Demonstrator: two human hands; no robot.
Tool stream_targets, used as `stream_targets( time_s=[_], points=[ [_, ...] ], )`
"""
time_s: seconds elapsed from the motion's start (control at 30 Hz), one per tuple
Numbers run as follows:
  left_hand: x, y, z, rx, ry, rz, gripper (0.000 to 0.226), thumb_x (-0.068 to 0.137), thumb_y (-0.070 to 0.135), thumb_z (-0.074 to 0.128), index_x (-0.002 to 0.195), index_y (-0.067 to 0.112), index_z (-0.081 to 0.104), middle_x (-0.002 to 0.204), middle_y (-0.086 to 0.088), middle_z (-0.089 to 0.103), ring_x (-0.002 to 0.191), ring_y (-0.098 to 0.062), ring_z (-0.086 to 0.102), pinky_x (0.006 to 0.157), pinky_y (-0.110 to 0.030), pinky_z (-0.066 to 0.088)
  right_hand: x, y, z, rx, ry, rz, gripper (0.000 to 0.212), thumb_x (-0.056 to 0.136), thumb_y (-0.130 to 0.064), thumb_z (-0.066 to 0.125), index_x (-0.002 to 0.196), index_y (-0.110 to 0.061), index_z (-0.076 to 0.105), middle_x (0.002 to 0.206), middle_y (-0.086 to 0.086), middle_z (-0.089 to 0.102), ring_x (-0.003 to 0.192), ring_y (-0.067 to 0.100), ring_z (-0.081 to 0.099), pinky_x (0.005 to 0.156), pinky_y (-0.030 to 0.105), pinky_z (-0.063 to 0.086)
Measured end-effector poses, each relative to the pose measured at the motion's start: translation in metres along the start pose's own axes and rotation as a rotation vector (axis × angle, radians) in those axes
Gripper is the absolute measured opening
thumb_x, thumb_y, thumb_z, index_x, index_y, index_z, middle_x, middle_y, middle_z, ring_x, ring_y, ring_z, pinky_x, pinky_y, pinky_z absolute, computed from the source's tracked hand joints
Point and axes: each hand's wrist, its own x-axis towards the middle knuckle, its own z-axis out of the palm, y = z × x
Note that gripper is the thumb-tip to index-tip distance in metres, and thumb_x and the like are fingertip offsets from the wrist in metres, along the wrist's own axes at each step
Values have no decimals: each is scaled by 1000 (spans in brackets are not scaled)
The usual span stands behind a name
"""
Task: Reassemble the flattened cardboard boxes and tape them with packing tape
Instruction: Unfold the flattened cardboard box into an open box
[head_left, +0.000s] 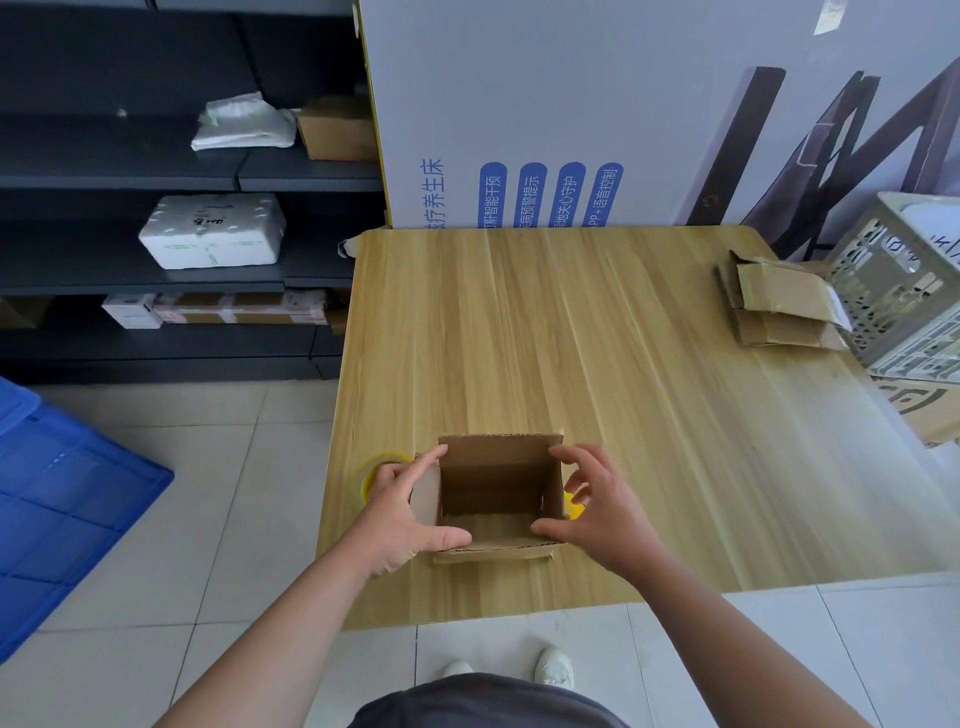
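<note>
Brown corrugated cardboard box (498, 483), opened into a square tube, standing between the two hands on the pale wood-grain table (597, 338), close to its near edge. Open at the top; one flap upright on the far side, another lying outward beneath the near wall.

Left hand (410, 514) gripping the left wall: thumb hooked over the near left corner, fingers laid along the outside up to the far corner. Right hand (597, 509) spread wide and holding nothing: thumb tip on the near right corner, fingers loosely curved just off the right wall.

Yellow-cored roll of clear packing tape (382, 462) just behind the left hand, partly hidden by it. Small yellow object (574, 506) under the right fingers, too hidden to identify. Stack of flattened brown cardboard boxes (779, 306) well beyond the right hand, against a grey perforated plastic crate (893, 291).

Step in hand, by appearance: squaring the tube before closing flaps. For a good result, press both side walls evenly until all four corners stand square, then fold short flaps before long ones, keeping one hand flat on the seam while reaching left for the roll. Likely risk: springing back to a skewed shape if released too soon.
</note>
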Motion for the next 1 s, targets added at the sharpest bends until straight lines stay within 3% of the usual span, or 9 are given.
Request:
stream_targets(
  time_s=[0.13,0.27,0.37,0.43,0.57,0.67,0.77,0.87,1.0],
  points=[
    [-1,4,7,45,15,27,104,63,31,88,140,57,24,129,7,29,125,-8,34,98,-19,27,-3,-2,6,10,-47,-42,78,61,-40,88,129,-40,49,118,-26,38,94,-6,50,74,8,46],
    [-1,4,10,71,-12,34,112,68,29,85,145,57,7,132,11,25,118,-3,32,96,-18,28,-7,0,10,55,-43,-26,74,63,-38,87,129,-40,53,113,-26,43,90,-3,52,74,9,46],
    [-4,3,9,2,-22,79,118,66,23,87,139,68,6,126,11,36,99,-11,51,82,-16,45,-11,6,12,142,-17,24,72,60,-39,88,123,-42,52,106,-18,54,88,4,56,74,16,49],
    [-5,1,11,-85,-19,122,117,64,18,89,137,69,12,125,10,44,97,-11,59,82,-19,51,-14,9,13,258,17,79,67,60,-36,89,116,-44,54,103,-17,60,87,5,58,74,19,51],
    [-8,0,13,-167,-12,121,113,66,19,88,135,66,12,123,12,60,111,0,58,94,-20,48,-15,11,14,313,25,107,54,65,-27,89,108,-41,60,103,-18,62,87,5,58,76,18,50],
    [-11,-2,12,-36,-24,106,107,73,30,82,139,66,5,122,32,59,127,6,38,104,-24,30,-17,13,14,172,-13,68,48,72,-31,83,111,-45,59,116,-33,50,98,0,50,80,11,40],
    [-11,-8,13,-3,-14,59,102,82,30,73,142,61,-4,119,43,54,136,-1,24,109,-31,19,-16,19,14,101,-54,88,44,79,-30,78,121,-32,63,124,-26,50,110,7,44,92,21,38],
    [-9,-8,12,-59,-23,26,100,84,36,73,146,52,-3,119,41,56,138,-2,27,113,-34,19,-13,20,14,147,-48,122,37,83,-27,74,119,-26,66,125,-20,54,111,10,46,96,27,40],
    [-14,-11,8,-154,-85,20,116,66,43,85,150,45,4,121,30,61,129,7,37,102,-25,28,-15,18,11,427,7,242,18,92,-19,63,103,-30,73,113,-19,66,96,0,60,80,14,44]
  ],
)
